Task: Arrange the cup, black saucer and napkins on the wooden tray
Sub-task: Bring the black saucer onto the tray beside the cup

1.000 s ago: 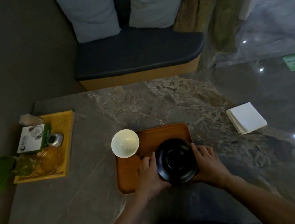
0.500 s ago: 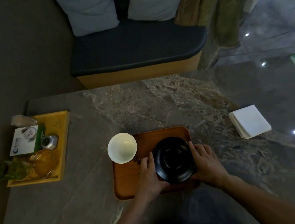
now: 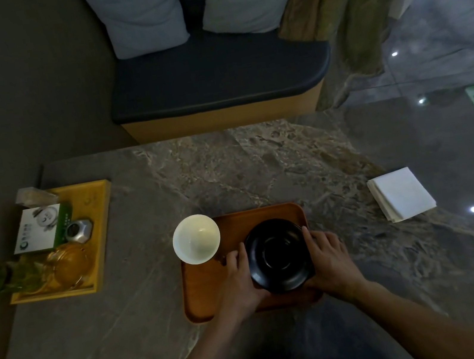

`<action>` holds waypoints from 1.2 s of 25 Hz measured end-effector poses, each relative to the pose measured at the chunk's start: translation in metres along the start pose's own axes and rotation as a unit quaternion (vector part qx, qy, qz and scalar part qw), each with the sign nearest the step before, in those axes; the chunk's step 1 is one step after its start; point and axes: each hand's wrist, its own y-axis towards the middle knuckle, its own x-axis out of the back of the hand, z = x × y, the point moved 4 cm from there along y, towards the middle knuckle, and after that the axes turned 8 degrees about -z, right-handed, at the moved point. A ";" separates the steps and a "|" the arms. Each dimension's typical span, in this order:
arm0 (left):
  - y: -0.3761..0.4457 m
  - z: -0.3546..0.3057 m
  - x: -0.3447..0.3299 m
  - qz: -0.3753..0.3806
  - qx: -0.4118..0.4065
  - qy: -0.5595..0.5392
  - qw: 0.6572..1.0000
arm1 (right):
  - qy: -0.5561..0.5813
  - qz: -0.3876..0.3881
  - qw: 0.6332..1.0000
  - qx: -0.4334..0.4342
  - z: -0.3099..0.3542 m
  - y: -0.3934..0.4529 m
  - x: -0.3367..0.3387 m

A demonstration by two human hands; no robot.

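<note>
Both hands, left hand (image 3: 239, 276) and right hand (image 3: 327, 258), grip the black saucer (image 3: 278, 255) on the wooden tray (image 3: 207, 306); napkins (image 3: 401, 194) lie nearer the right one

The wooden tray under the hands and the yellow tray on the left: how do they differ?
The wooden tray is reddish-brown with rounded corners; the yellow tray is paler and square-cornered. The wooden tray carries a black saucer and a white cup; the yellow tray holds a box and glassware. Both sit on the marble table.
</note>
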 end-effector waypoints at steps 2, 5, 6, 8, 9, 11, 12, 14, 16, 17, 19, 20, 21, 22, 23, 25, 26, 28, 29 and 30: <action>0.000 -0.001 0.002 0.001 0.000 0.006 1.000 | 0.001 0.001 1.000 -0.004 0.001 0.001 0.000; 0.000 -0.003 0.004 0.005 -0.003 0.012 1.000 | 0.002 0.007 1.000 -0.009 0.002 0.002 -0.002; 0.000 -0.003 0.005 0.005 -0.005 0.018 1.000 | -0.002 0.005 1.000 -0.009 0.002 0.002 -0.002; 0.000 -0.003 0.005 0.005 -0.007 0.030 1.000 | -0.009 0.003 1.000 -0.010 0.003 0.002 -0.003; 0.001 -0.003 0.005 0.004 -0.008 0.038 0.999 | -0.011 0.003 1.000 -0.011 0.003 0.002 -0.004; 0.001 -0.003 0.004 0.004 -0.013 0.055 0.998 | -0.016 0.001 1.000 -0.013 0.003 0.002 -0.005; 0.001 -0.002 0.004 0.005 -0.014 0.062 0.998 | -0.020 0.000 1.000 -0.013 0.003 0.002 -0.006; 0.002 -0.001 0.003 0.007 -0.013 0.077 0.997 | -0.029 -0.004 0.999 -0.017 0.004 0.001 -0.008; 0.002 0.000 0.002 0.007 -0.017 0.097 0.995 | -0.032 -0.010 0.999 -0.023 0.006 -0.001 -0.010; 0.002 0.000 0.002 0.005 -0.021 0.105 0.994 | -0.030 -0.012 0.999 -0.024 0.007 -0.002 -0.010; 0.000 -0.001 0.002 -0.002 -0.028 0.115 0.993 | -0.028 -0.015 0.999 -0.025 0.008 -0.006 -0.009; -0.002 -0.001 0.004 -0.006 -0.031 0.119 0.992 | -0.031 -0.016 0.999 -0.023 0.009 -0.009 -0.009; -0.004 -0.002 0.005 -0.009 -0.034 0.123 0.992 | -0.037 -0.015 0.999 -0.021 0.009 -0.012 -0.009; -0.007 -0.002 0.006 -0.012 -0.039 0.125 0.991 | -0.040 -0.013 0.999 -0.023 0.010 -0.016 -0.009; -0.010 -0.003 0.007 -0.014 -0.044 0.127 0.991 | -0.039 -0.009 0.999 -0.027 0.010 -0.020 -0.009; -0.017 -0.005 0.009 -0.027 -0.061 0.142 0.988 | -0.033 -0.006 0.999 -0.041 0.011 -0.027 -0.007; -0.019 -0.006 0.011 -0.038 -0.075 0.152 0.985 | -0.034 -0.009 0.998 -0.046 0.011 -0.030 -0.004; -0.021 -0.008 0.013 -0.040 -0.100 0.163 0.981 | -0.043 -0.014 0.998 -0.053 0.010 -0.037 0.002; -0.020 -0.011 0.014 -0.026 -0.114 0.168 0.979 | -0.046 -0.019 0.997 -0.057 0.010 -0.041 0.006; -0.019 -0.014 0.015 -0.003 -0.133 0.179 0.975 | -0.047 -0.027 0.997 -0.062 0.008 -0.047 0.010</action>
